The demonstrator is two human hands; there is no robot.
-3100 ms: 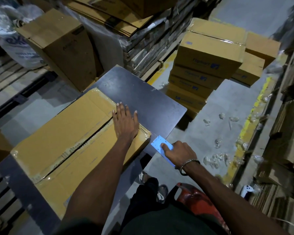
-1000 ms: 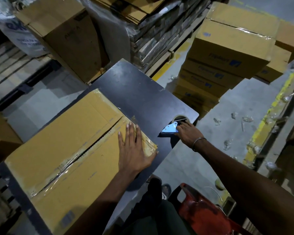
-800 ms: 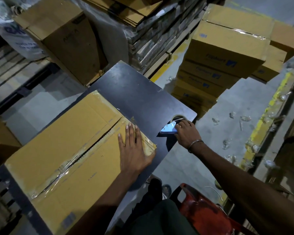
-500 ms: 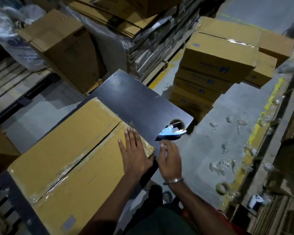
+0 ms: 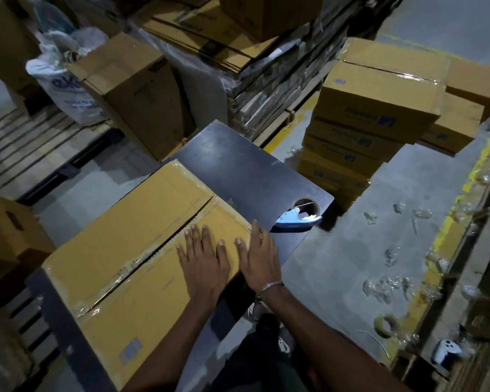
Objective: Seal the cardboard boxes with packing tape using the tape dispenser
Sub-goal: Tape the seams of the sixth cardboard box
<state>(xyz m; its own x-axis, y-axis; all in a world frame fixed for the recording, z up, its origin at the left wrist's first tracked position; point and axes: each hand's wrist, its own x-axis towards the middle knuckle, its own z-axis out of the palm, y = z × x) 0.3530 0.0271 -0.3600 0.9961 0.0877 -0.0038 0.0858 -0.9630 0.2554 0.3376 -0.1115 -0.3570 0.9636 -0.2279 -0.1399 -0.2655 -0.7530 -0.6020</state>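
Note:
A large brown cardboard box lies on a dark table, its centre seam covered with clear tape. My left hand rests flat on the box's top near the right end of the seam, fingers straight. My right hand lies flat at the box's right edge, fingers straight, holding nothing. The blue tape dispenser with its tape roll sits on the table's right corner, a short way beyond my right hand.
A stack of sealed boxes stands to the right of the table. Wrapped flat cardboard bundles and an upright box stand behind. Crumpled tape bits and a tape roll lie on the floor at right.
My right hand set the tape dispenser on the table's right corner, let go of it, and came back to lie flat at the box's right edge. My left hand stayed on the box.

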